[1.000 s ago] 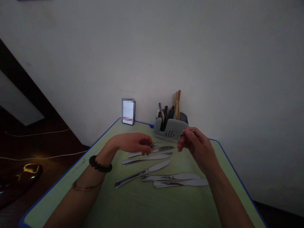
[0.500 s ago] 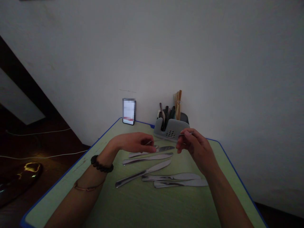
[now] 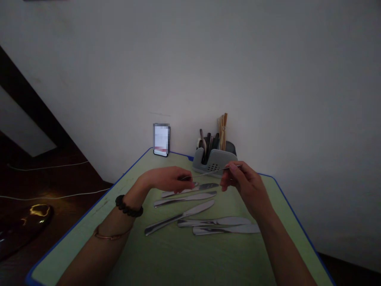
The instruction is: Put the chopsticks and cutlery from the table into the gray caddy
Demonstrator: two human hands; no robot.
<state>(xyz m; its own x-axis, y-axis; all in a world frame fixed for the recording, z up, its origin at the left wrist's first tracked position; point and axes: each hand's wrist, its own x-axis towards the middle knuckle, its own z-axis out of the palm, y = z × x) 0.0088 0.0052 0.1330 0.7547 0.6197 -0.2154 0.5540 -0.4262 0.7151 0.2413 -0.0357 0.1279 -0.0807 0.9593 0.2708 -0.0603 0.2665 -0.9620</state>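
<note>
Both my hands hold one thin metal utensil (image 3: 208, 173) level above the green table (image 3: 184, 258). My right hand (image 3: 242, 183) pinches its handle end near the grey cutlery caddy (image 3: 214, 162). My left hand (image 3: 169, 179) is closed around the other end, whose shape is hidden by the fingers. Below them several table knives (image 3: 184, 198) lie side by side on the table, two of them (image 3: 226, 225) nearest to me.
The caddy holds dark utensils and wooden sticks (image 3: 222, 131) at the table's far edge by the white wall. A phone (image 3: 161, 140) leans upright against the wall at the far left corner. The table has a blue rim (image 3: 89, 210); dark floor with cables lies to the left.
The utensil and both hands have shifted slightly; my left hand's fingers have closed further over its end. The knives on the table have not moved.
</note>
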